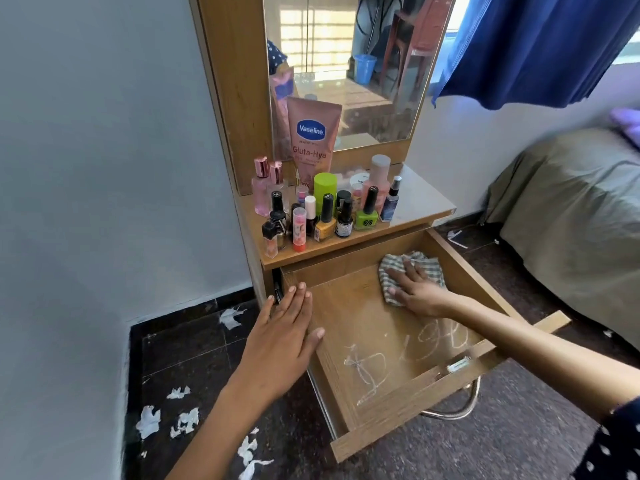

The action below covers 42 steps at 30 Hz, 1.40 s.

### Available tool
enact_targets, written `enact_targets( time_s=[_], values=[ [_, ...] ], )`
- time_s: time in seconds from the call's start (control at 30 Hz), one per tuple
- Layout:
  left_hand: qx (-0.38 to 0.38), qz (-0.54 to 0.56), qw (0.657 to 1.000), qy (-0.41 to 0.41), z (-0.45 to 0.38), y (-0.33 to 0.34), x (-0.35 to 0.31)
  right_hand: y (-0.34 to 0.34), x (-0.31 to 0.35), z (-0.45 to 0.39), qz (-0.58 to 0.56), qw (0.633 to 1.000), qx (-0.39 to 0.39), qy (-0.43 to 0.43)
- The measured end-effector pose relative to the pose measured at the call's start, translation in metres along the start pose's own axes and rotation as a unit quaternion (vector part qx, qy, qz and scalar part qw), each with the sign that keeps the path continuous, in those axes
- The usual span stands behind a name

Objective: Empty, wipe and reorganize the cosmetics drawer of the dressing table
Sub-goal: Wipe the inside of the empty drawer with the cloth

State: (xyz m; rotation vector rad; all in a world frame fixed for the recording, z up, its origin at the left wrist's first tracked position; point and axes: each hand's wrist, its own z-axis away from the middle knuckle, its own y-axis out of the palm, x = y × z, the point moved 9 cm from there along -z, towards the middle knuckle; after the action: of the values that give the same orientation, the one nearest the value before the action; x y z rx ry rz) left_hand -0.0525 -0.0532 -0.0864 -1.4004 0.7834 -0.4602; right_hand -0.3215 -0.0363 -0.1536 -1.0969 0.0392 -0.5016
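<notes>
Head view is showing the drawer (381, 341) pulled open, long axis running toward the camera. Right hand (417, 289) is pressing flat, relaxed fingers on the striped cloth (429, 266); left hand (284, 327) is resting flat on the drawer's left wall.

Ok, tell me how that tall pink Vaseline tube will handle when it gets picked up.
The Vaseline tube stands tall on its narrow end among crowded bottles, so it probably tips easily if nudged. It looks like soft plastic, so likely squeezable rather than fragile.

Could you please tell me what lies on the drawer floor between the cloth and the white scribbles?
Nothing: in the head view, the drawer floor between the checked cloth and the white scribbles is bare wood, crossed only by the right hand.
</notes>
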Motion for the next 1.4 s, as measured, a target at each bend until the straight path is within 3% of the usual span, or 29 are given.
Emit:
enact_targets(
  time_s=[0.1, 0.23, 0.33, 0.4, 0.53, 0.63, 0.87, 0.93, 1.03, 1.23, 1.4],
  values=[
    [0.011, 0.018, 0.999, -0.038, -0.013, 0.004, -0.003, 0.025, 0.026, 0.015, 0.024, 0.998, 0.055, -0.006],
    [0.004, 0.027, 0.997, -0.076, -0.04, 0.008, -0.009, 0.061, 0.085, 0.051, 0.095, 0.982, 0.099, -0.128],
    [-0.025, 0.03, 0.995, -0.091, -0.054, 0.008, -0.013, 0.06, 0.098, 0.057, 0.111, 0.976, 0.093, -0.162],
    [-0.049, 0.036, 0.993, -0.098, -0.056, 0.007, -0.015, 0.044, 0.082, 0.051, 0.093, 0.984, 0.074, -0.13],
    [-0.065, 0.029, 0.992, -0.1, -0.054, 0.009, -0.014, 0.012, 0.022, 0.032, 0.028, 0.999, 0.019, 0.027],
    [-0.07, 0.026, 0.992, -0.098, -0.054, 0.01, -0.015, 0.011, 0.012, 0.027, -0.007, 0.998, -0.003, 0.057],
    [-0.071, 0.019, 0.992, -0.102, -0.055, 0.011, -0.015, 0.05, 0.091, 0.041, 0.125, 0.978, 0.047, -0.163],
    [-0.075, 0.01, 0.992, -0.103, -0.055, 0.01, -0.015, 0.051, 0.096, 0.043, 0.124, 0.974, 0.045, -0.184],
    [-0.069, 0.016, 0.992, -0.101, -0.055, 0.011, -0.015, 0.039, 0.073, 0.036, 0.094, 0.985, 0.046, -0.139],
    [-0.072, 0.017, 0.992, -0.105, -0.054, 0.009, -0.015, -0.01, 0.009, 0.011, 0.029, 0.999, -0.026, -0.019],
    [-0.074, 0.018, 0.991, -0.111, -0.054, 0.01, -0.015, 0.003, 0.002, 0.001, -0.002, 0.999, -0.033, 0.03]
  ],
)
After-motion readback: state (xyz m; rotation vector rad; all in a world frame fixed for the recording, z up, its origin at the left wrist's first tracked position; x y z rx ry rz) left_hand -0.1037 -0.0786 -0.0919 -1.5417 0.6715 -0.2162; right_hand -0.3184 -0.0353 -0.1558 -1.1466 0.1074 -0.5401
